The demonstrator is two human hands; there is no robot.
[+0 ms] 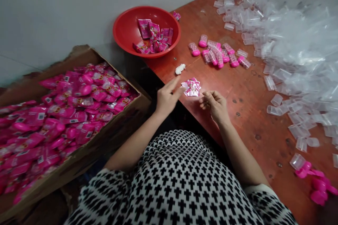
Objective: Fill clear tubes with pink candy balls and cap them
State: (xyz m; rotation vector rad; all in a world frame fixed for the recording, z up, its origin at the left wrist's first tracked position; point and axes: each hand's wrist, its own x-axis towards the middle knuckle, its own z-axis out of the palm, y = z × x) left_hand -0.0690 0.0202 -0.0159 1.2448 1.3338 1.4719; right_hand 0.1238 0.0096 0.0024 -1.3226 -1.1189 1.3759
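A small stack of pink printed packets lies near the table edge, between my two hands. My left hand is just left of it, fingers spread, with a fingertip close to the stack; whether it touches I cannot tell. To the right of the packets, my right hand is closed, thumb against the curled fingers. Anything inside that pinch is too small or hidden to make out. A crumpled white scrap sits just beyond the stack.
A red bowl with several pink packets stands at the back. Left is a cardboard box full of pink bagged items. Pink-capped tubes lie mid-table; clear plastic cups heap at right. Pink caps lie at lower right.
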